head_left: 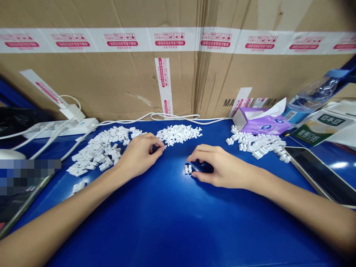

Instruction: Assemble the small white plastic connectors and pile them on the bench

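Observation:
My left hand (143,152) is closed in a pinch, with a tiny white plastic piece (165,147) showing at the tips of thumb and forefinger. Just beyond those fingertips lies a heap of small white plastic pieces (179,134). My right hand (217,165) is curved, thumb and fingers apart, around the right side of two small white plastic blocks (188,170) that sit side by side on the blue table (172,222). Whether a fingertip touches the blocks I cannot tell.
White rectangular parts (97,148) are spread at left; more white blocks (256,142) lie at right. Behind them stand a purple tissue pack (261,121) and a plastic bottle (311,94). A phone (322,174) lies far right. A power strip (63,126) with cables borders the cardboard (116,81).

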Motion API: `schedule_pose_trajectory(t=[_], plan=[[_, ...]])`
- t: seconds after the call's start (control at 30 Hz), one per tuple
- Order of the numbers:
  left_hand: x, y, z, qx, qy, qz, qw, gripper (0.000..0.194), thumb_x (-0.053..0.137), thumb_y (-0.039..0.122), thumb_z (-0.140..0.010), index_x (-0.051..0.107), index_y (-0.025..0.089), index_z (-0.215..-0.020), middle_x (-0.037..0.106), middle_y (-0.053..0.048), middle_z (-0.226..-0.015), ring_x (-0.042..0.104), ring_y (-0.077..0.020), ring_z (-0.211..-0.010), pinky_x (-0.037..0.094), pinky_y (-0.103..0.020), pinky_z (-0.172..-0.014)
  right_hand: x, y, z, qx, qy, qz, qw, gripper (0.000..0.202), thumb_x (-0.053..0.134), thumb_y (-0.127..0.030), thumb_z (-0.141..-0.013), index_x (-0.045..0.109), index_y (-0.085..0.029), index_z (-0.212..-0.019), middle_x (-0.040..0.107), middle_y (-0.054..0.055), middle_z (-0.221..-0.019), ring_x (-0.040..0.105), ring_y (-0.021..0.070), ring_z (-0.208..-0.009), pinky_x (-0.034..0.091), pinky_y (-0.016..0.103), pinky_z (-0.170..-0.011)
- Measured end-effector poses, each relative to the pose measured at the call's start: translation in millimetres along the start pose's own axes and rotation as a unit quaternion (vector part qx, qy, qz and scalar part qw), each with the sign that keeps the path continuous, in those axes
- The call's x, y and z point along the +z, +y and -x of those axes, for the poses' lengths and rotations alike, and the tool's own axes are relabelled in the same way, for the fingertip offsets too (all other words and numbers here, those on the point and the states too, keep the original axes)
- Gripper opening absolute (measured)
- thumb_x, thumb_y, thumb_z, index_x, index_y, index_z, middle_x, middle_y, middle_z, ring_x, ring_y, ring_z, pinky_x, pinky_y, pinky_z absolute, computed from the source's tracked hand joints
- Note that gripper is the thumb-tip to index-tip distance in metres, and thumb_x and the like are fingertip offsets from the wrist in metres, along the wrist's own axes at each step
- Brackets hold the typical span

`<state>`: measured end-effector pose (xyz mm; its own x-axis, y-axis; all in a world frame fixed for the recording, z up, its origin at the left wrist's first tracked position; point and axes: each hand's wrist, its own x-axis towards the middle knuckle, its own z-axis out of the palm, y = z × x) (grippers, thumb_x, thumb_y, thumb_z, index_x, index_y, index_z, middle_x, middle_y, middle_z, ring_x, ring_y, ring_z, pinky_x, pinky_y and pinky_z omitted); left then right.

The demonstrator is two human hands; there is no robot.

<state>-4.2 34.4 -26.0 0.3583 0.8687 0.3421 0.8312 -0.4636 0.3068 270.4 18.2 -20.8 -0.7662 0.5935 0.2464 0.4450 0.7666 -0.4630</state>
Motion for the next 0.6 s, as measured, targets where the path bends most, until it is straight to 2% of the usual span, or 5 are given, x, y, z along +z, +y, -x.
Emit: schedule_pose_trajectory(t=[0.6], plan=[[-1.5, 11.8, 5.1, 0.001, -0.02, 0.059, 0.998, 0.009, 0.062, 0.015, -0.076, 0.067, 0.018, -0.069, 0.069, -0.001, -0.075, 0.06, -0.0149, -0.065, 0.043, -0.028, -0.063, 0.0, -0.7, -0.2, 0.005, -0.005, 0.006, 1.0, 0.027, 0.069, -0.024, -0.091, 0.068, -0.017, -0.118, 0.069, 0.009, -0.109, 0.065, 0.0219, -0.098, 0.052, 0.034, -0.084]])
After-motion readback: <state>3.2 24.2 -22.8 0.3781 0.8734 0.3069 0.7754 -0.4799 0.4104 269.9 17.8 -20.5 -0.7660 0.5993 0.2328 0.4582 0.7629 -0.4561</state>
